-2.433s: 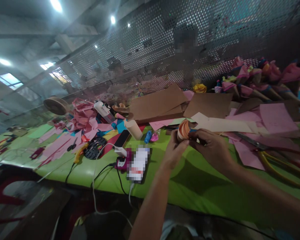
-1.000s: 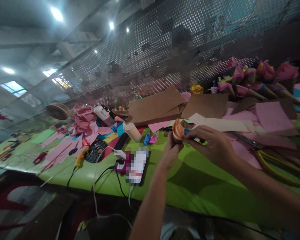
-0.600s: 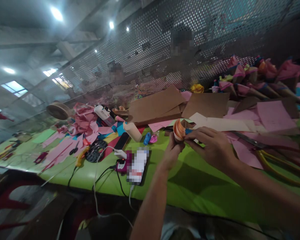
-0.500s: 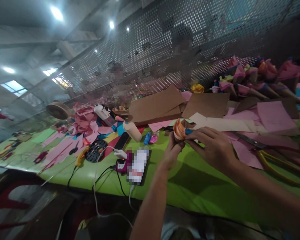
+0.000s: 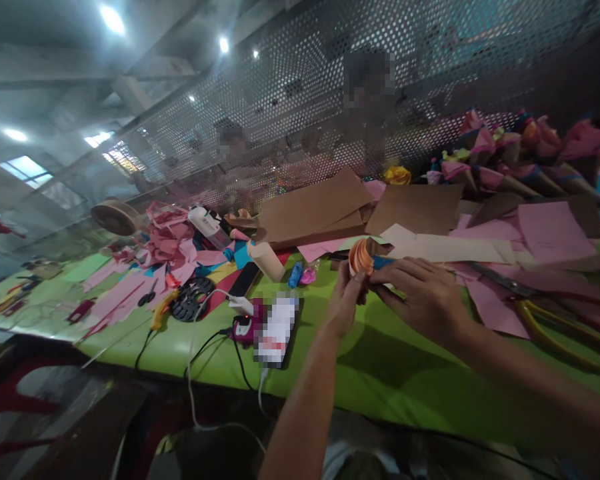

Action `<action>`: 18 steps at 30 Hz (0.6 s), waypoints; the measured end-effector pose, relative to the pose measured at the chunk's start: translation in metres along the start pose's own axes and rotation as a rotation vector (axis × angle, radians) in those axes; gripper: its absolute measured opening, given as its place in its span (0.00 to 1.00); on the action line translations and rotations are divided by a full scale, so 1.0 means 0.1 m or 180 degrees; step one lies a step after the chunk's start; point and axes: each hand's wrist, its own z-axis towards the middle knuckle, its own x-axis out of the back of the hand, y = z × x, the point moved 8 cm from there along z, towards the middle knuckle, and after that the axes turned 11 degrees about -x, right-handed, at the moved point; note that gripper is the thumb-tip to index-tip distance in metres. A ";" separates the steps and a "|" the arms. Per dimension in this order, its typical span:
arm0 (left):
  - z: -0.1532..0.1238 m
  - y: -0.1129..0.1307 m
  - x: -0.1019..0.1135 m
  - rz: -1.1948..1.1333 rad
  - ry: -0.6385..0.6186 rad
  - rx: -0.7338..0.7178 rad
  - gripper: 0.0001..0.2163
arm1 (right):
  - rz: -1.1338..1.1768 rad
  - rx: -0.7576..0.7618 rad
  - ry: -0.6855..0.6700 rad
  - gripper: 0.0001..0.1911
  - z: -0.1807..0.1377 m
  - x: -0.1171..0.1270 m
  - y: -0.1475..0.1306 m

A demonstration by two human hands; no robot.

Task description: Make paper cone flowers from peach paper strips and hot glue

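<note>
Above the green table (image 5: 375, 393) I hold a small orange paper flower (image 5: 360, 259) with layered, rolled petals. My left hand (image 5: 347, 297) is closed around its lower side, thumb against the petals. My right hand (image 5: 420, 287) pinches a blue strip (image 5: 381, 262) at the flower's right side. A brown paper piece (image 5: 377, 247) shows just behind the strip. The right fingers partly cover where strip and flower meet.
Large yellow-handled scissors (image 5: 525, 300) lie right on pink paper. Brown cardboard (image 5: 315, 207) stands behind; wrapped paper flowers (image 5: 510, 157) are at back right. A charging phone (image 5: 277, 333), purple power adapter (image 5: 247, 327) and yellow glue gun (image 5: 163, 310) lie left, with trailing cables.
The flower has turned a little in my left fingers, and the left thumb now lies higher on its petals. My right hand stays at the blue strip.
</note>
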 end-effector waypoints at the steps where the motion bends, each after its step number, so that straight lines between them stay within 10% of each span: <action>1: 0.00 0.00 0.00 -0.0018 0.0004 -0.0018 0.21 | 0.0067 -0.0014 -0.0017 0.07 0.01 0.00 0.01; 18: -0.01 -0.02 -0.02 0.0113 -0.0164 0.0085 0.20 | 0.0950 -0.0755 -0.0362 0.05 0.11 -0.01 0.24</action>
